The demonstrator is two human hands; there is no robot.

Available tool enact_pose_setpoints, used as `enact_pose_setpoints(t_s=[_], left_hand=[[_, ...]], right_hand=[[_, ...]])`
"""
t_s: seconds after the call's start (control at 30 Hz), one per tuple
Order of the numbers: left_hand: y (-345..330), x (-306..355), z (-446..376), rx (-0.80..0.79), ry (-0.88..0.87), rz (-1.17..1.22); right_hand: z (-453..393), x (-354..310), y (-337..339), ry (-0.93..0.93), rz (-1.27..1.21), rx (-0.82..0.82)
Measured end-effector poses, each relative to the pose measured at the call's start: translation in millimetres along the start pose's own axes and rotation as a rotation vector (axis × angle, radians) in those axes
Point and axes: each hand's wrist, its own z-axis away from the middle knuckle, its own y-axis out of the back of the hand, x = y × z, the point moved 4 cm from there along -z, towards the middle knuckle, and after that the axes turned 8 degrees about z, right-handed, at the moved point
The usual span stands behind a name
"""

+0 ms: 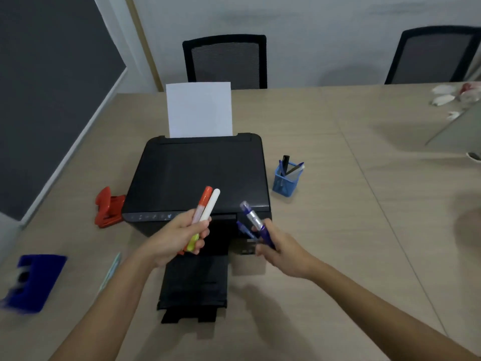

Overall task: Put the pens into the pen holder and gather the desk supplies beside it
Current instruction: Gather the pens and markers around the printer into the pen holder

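Note:
My left hand (174,238) grips two markers (205,207), one with an orange cap, the other with a white cap and yellow body, held above the printer's front. My right hand (281,247) holds two blue pens (253,221), one with a silver middle, pointing up and left. The blue mesh pen holder (286,182) stands on the table right of the printer with several pens in it. A red hole punch (108,208) lies left of the printer. A blue object (33,281) sits at the left edge, blurred. A pale green pen (112,269) lies near my left forearm.
A black printer (197,175) with white paper (199,109) in its rear feed occupies the table's middle, its output tray (194,287) extended toward me. Two black chairs (226,61) stand behind the table. White and red items (458,95) lie at the far right.

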Motion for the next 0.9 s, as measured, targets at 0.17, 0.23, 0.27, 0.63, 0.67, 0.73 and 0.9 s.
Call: enact_pose_setpoints(t_s=[0.17,0.23,0.27,0.63,0.67,0.73,0.9], left_hand=[[-61.7,62.1,-68.0,-0.021,-0.018,-0.117],[-86.7,79.5,-105.4,0.001,-0.006,-0.215],[-95.9,85.0,-127.1,0.029,-0.007,-0.292],[-151.0,95.6,-290.9,0.129,0.109,-1.118],[-152.7,94.8,-298.7,0.107,0.145,-1.166],[-155.4,95.7,-305.4,0.056,0.231,-1.271],[-159.3,103.1,-314.5,0.052,0.274,-1.290]], right_hand=[[-24.9,55.0,104.2,-0.243,-0.230,0.188],[-47.1,80.3,128.1,-0.337,-0.240,0.191],[-60.1,91.4,135.6,-0.376,-0.233,0.186],[-180.3,127.6,179.2,-0.479,0.670,-0.061],[-188.5,128.0,182.5,-0.486,0.722,-0.092],[-198.6,121.8,188.2,-0.489,0.794,-0.175],[-216.9,100.1,197.0,-0.437,0.932,-0.225]])
